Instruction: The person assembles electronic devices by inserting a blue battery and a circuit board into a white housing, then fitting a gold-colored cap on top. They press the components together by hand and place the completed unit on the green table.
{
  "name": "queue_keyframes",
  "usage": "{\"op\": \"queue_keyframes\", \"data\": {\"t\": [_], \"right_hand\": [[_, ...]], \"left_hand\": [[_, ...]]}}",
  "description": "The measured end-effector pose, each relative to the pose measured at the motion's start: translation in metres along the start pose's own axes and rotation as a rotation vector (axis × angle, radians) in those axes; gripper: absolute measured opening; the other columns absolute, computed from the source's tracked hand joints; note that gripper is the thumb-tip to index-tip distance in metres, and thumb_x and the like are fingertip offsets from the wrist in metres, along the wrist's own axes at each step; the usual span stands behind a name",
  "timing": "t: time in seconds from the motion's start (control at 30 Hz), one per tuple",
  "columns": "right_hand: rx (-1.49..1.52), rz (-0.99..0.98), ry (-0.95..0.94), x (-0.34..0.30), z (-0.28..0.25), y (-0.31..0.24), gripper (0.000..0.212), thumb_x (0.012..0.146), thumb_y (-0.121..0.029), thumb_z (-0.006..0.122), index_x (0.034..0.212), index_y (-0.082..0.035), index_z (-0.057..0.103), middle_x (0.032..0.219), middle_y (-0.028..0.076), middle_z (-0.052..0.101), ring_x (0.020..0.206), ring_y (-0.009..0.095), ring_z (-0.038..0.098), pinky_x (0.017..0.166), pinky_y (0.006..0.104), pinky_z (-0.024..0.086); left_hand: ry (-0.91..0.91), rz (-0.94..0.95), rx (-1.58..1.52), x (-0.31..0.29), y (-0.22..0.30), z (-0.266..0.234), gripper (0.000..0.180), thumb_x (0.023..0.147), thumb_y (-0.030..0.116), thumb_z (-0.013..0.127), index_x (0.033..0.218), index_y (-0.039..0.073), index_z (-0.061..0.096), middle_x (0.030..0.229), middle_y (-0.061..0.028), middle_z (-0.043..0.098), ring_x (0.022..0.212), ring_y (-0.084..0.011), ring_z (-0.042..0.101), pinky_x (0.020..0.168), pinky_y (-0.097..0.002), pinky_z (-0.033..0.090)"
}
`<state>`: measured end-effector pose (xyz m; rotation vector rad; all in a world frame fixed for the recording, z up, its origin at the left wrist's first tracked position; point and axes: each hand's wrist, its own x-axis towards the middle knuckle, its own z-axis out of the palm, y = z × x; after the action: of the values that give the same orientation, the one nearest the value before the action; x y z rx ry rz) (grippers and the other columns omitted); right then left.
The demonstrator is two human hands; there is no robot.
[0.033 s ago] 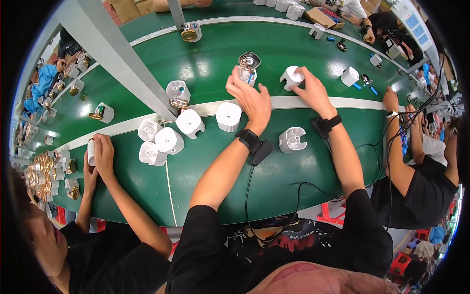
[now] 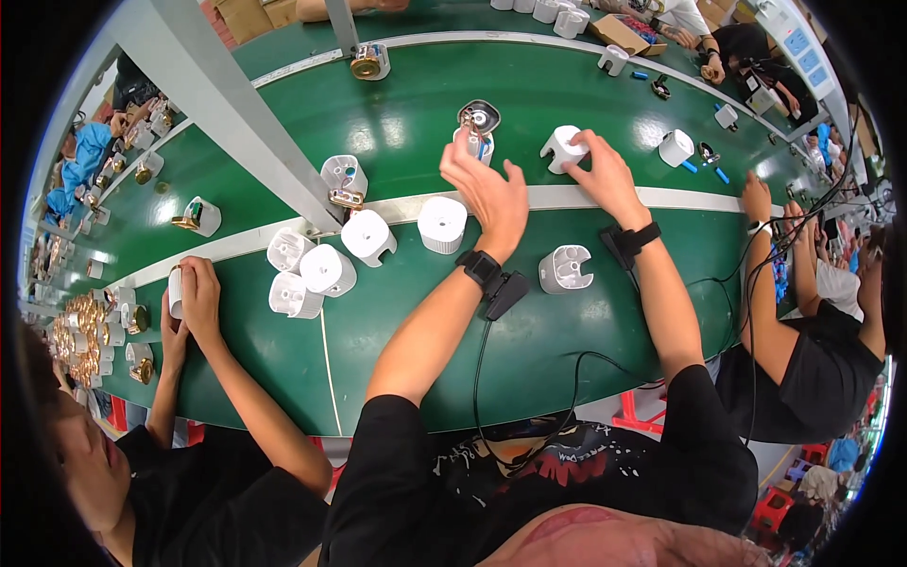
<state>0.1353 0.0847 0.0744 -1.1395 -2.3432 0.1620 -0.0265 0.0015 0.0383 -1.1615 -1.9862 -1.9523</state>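
Note:
My left hand [image 2: 491,194] reaches over the green table, its fingers stretched and the thumb held apart. Its fingertips are at an opened device [image 2: 478,121] with a dark-rimmed metal end and a white body, partly hidden behind them; whether they touch it, I cannot tell. My right hand [image 2: 607,175] has thumb and fingers on the side of a white plastic housing [image 2: 563,148] with a notch in its lower edge. That housing is on the table beyond the metal strip. Closer to me, another white housing [image 2: 565,269] shows its hollow inside between my forearms.
Several white housings [image 2: 328,271] cluster left of my left forearm, beside a grey post [image 2: 236,123]. A lone housing [image 2: 441,225] is beside my left wrist. Black cables [image 2: 605,356] trail from my wrists. Co-workers' arms [image 2: 255,387] reach in at both sides.
My left hand has shifted slightly right and toward me at the opened device. The right hand and its housing look almost unmoved.

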Motion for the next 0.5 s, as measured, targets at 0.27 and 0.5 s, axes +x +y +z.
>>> {"op": "queue_keyframes", "data": {"t": [0.27,0.5], "right_hand": [[0.112,0.038,0.037,-0.003,-0.002,0.016,0.037,0.079,-0.02,0.079,0.097,-0.005,0.05,0.1,0.015,0.062,0.09,0.038,0.062,0.077,0.0446,0.05],[0.171,-0.069,0.024,0.001,0.004,0.013,0.036,0.079,-0.017,0.08,0.097,-0.005,0.05,0.094,0.015,0.062,0.083,0.033,0.061,0.075,0.0397,0.05]], "left_hand": [[-0.443,0.337,0.205,0.05,0.078,-0.085,0.031,0.078,0.011,0.068,0.107,0.002,0.06,0.112,-0.0169,0.055,0.112,-0.0339,0.049,0.095,-0.0431,0.04],[-0.611,0.181,1.227,0.111,-0.013,-0.124,0.018,0.086,0.018,0.061,0.1,0.01,0.071,0.107,-0.0123,0.066,0.108,-0.0333,0.06,0.087,-0.0492,0.045]]}}
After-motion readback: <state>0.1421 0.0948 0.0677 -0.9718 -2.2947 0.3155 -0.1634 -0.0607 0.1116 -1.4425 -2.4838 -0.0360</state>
